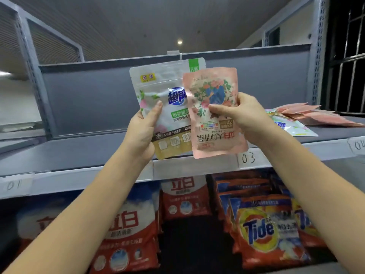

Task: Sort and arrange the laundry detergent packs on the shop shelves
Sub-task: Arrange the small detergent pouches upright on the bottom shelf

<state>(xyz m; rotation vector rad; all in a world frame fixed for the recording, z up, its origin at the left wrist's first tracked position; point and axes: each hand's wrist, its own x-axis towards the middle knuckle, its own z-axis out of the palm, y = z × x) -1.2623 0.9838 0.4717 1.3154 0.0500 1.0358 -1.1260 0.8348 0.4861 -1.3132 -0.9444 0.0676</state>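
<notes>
**Two detergent pouches held up before the upper shelf**

Both arms raised in front of a grey metal shelf unit, one pouch in each hand.

Left hand: curled round the lower left edge of a white pouch, thumb laid across its front, the other fingers hidden behind. Pouch upright, blue logo and green label band facing the camera, gold strip along the bottom, green corner tab at the top.

Right hand: pinching a pink pouch at its right edge, thumb pressed on the printed front, fingers wrapped behind. Pink pouch turned upside down, its lettering inverted, a floral picture with a blue patch in the upper half. Overlapping the right side of the white pouch and covering part of its logo.

Both pouches in the air above the front lip of the upper shelf, roughly over the stretch between the handwritten labels "01" and "03". A further label at the far right edge, only partly readable.

On the same shelf board, far right: a loose pile of pink pouches lying flat, with one white pouch lying flat just in front of it.

On the shelf below: red-and-white detergent bags standing at left and centre, orange Tide bags at right, packed in rows.
</notes>
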